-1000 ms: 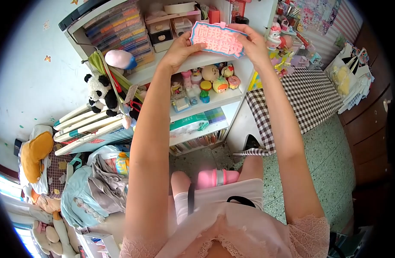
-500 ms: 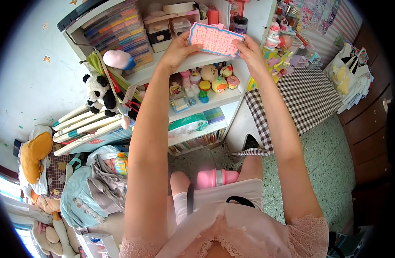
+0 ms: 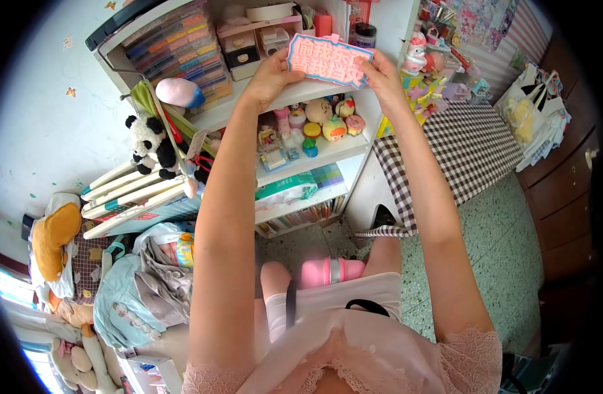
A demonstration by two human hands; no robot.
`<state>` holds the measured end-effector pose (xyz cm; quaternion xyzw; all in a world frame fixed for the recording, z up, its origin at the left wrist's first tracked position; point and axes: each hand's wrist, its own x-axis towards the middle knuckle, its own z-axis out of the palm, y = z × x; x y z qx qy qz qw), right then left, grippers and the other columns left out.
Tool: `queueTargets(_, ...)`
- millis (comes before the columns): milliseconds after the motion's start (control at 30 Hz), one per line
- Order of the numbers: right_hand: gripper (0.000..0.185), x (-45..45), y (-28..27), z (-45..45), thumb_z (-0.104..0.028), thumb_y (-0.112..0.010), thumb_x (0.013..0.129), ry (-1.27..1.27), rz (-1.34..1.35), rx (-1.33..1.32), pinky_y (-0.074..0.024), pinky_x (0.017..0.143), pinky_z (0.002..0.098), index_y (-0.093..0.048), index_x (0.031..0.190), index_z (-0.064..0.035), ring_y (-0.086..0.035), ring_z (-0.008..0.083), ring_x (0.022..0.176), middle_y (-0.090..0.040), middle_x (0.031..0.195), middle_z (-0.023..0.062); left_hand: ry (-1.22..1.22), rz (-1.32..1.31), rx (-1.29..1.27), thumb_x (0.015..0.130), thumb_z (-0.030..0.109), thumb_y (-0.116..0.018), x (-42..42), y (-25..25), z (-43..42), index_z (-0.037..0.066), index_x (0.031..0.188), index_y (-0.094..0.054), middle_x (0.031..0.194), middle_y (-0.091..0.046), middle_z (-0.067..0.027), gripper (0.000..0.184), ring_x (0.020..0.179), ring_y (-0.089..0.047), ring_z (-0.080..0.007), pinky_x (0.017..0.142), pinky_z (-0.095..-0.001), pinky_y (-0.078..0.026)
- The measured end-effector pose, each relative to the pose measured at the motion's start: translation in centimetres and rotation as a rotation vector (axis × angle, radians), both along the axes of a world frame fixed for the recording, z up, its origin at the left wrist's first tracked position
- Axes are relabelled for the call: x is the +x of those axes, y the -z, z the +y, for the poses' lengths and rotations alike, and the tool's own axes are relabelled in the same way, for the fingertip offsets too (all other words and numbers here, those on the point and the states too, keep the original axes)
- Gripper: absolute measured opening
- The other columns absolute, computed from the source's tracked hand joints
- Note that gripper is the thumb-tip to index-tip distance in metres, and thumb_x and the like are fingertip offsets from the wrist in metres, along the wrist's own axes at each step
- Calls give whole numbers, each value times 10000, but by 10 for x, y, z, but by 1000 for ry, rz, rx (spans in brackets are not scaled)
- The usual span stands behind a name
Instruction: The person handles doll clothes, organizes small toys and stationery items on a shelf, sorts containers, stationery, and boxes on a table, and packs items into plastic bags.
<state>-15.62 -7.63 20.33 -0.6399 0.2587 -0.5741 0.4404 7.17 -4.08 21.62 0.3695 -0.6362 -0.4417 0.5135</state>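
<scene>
A pink plaque point(image 3: 328, 60) with raised characters, a blue outline and a small tab on its top edge is held up before the white shelf unit point(image 3: 239, 98). My left hand point(image 3: 272, 80) grips its left end, thumb on the front. At the right end, my right hand point(image 3: 381, 75) pinches it with the thumb over the face. The fingers behind the plaque are partly hidden. Below it, small plush and toy figures point(image 3: 334, 129) stand on a shelf. Clear drawers point(image 3: 183, 59) of coloured items fill the upper left.
A panda plush point(image 3: 147, 141) hangs at the left above leaning white boards point(image 3: 134, 203). Clothes point(image 3: 124, 282) are heaped lower left. On the right stands a table with a checked cloth point(image 3: 452, 151). A pink bottle point(image 3: 331, 272) lies across my lap.
The plaque stays in both hands, its face tilted slightly differently, so its characters show more clearly. My hands have hardly moved.
</scene>
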Motion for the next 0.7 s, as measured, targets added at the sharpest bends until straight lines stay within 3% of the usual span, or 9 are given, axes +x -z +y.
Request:
queueTargets(233, 208, -4, -8, 4, -157, -594, 863, -23, -1, -8, -442, 691, 204, -562, 1017, -20, -554, 56, 778, -628, 880, 26, -11, -33, 3, 776, 40, -638, 1, 0, 1, 34, 1297, -382, 983, -635, -80, 581, 882, -600, -109, 810, -232, -473)
queueTargets(467, 263, -4, -6, 13, -162, -624, 838, -75, 63, -26, -444, 709, 218, -560, 1059, -34, -557, 62, 798, -629, 905, 22, 31, 29, -48, 763, 136, -702, -2, -3, 0, 35, 1241, -430, 1057, -610, -66, 559, 966, -572, -137, 907, -275, -424)
queueTargets(600, 489, 2, -11, 24, -97, -626, 801, -283, -9, 17, -404, 897, 267, -467, 1263, -80, -516, 127, 1049, -558, 1156, 72, 2, -2, -10, 755, 153, -718, -3, -4, 3, 35, 1220, -450, 1080, -602, -58, 550, 996, -556, -138, 928, -274, -407)
queueTargets(633, 489, 4, -13, 27, -97, -626, 801, -284, -10, 17, -404, 897, 267, -467, 1263, -80, -516, 127, 1049, -558, 1156, 72, 1, -3, -10, 755, 153, -718, -2, -4, 4, 35, 1220, -450, 1080, -602, -58, 550, 996, -556, -138, 928, -274, -407)
queueTargets(700, 584, 7, -18, 31, -70, -603, 793, -316, -96, -120, -364, 970, 281, -394, 1337, -96, -464, 152, 1154, -486, 1269, 93, 13, 0, -8, 751, 145, -721, -2, -5, 4, 41, 1206, -466, 1075, -605, -55, 531, 980, -560, -135, 927, -275, -408)
